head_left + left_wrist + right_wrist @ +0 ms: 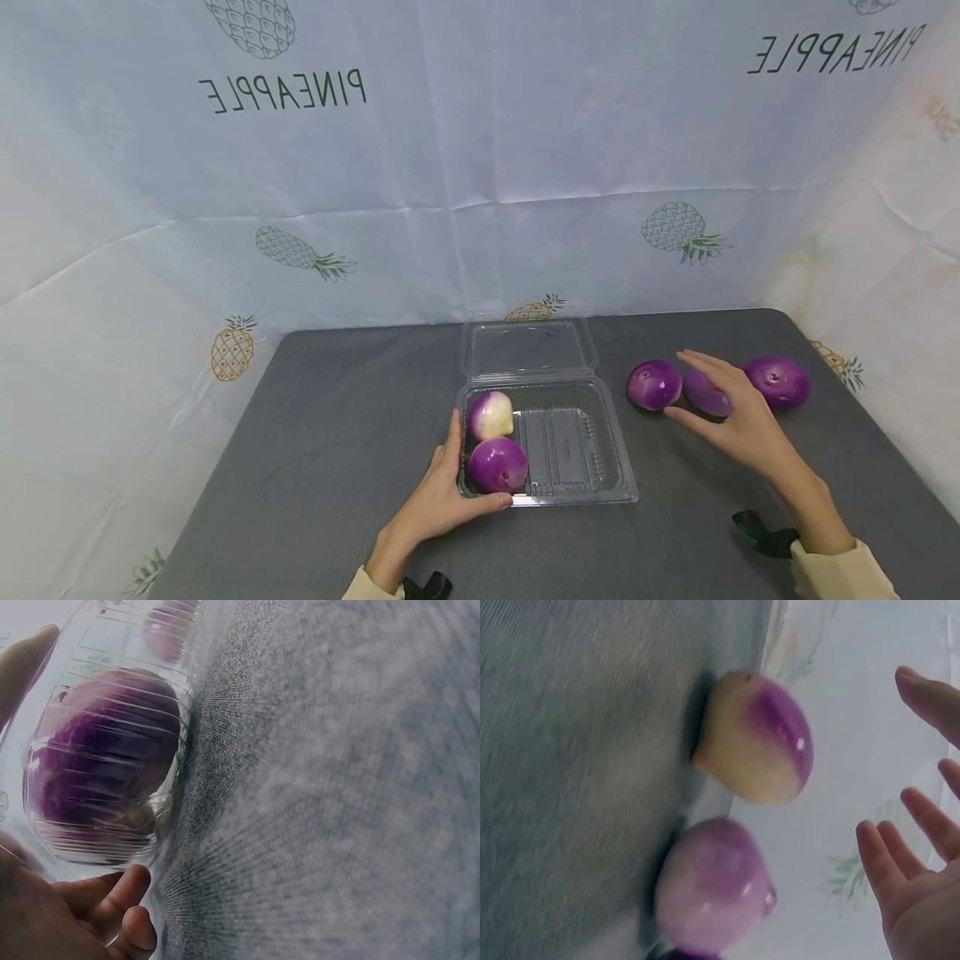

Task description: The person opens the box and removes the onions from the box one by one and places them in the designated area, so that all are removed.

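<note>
A clear plastic clamshell container (pixel 558 500) lies with its lid folded back. Two purple-and-white turnips sit in its left part: one showing its white side (pixel 491 415), the other its purple side (pixel 498 465). My left hand (pixel 438 496) holds the container's near left corner, fingers along the left wall and thumb at the front rim. Over on the right, my right hand (pixel 731 412) hovers with fingers and thumb spread, nothing between them. Nearest to it are a round turnip (pixel 654 385) and a turnip partly hidden behind the hand (pixel 705 393). Another turnip (pixel 777 383) lies farther right.
The container's lid (pixel 528 346) leans toward the back edge of the grey table (pixel 360 433). A white cloth with pineapple prints (pixel 480 150) hangs behind the table and along its sides. Dark straps (pixel 763 533) show near both wrists.
</note>
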Tool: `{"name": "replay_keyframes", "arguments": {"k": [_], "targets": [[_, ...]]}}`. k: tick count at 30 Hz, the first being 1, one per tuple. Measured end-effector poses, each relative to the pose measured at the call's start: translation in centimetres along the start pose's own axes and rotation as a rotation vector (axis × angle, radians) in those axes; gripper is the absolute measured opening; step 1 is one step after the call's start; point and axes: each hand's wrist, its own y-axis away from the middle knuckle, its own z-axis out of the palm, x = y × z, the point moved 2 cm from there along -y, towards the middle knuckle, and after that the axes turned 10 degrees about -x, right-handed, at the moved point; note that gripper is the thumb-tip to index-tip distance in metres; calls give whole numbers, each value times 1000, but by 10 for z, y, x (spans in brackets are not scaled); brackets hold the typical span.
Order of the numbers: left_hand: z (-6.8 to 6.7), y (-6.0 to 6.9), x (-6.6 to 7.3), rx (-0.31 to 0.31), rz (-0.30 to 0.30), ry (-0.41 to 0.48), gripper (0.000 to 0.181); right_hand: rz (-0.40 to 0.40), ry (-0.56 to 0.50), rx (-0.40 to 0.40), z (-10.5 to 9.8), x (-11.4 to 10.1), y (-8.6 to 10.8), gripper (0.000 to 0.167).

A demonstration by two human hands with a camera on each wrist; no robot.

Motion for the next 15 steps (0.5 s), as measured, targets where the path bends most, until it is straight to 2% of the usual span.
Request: {"name": "replay_keyframes", "arguments": {"k": [9,15], "targets": [[0,0,0,1,0,-4,138,-117,-40,-75,19,-25,-13,85],[0,0,0,0,2,-4,138,-182,-53,-92,28,-39,-21,87]]}}
